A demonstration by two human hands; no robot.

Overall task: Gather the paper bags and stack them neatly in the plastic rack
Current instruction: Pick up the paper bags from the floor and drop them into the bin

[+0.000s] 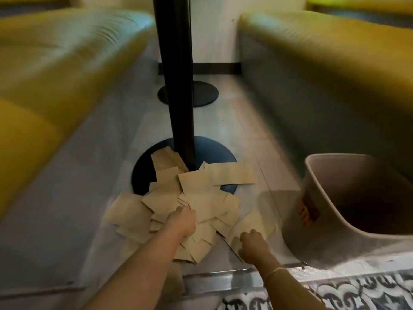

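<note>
Several flat brown paper bags (201, 193) lie scattered in a heap on the pale floor, spilling over the round dark base of a table post. My left hand (182, 220) reaches into the middle of the heap and its fingers close on the edges of some bags. My right hand (252, 243) hovers at the heap's right edge, fingers curled, over a blurred bag (254, 222); whether it grips that bag is unclear. A beige plastic rack (330, 189) stands on the floor to the right, dark inside, an orange label on its wall.
A black table post (178, 86) rises from a round base (214, 151) just behind the heap; a second base (190, 92) lies farther back. Yellow bench seats (55, 63) flank the narrow aisle on both sides. A patterned tile strip (335, 291) runs at the near right.
</note>
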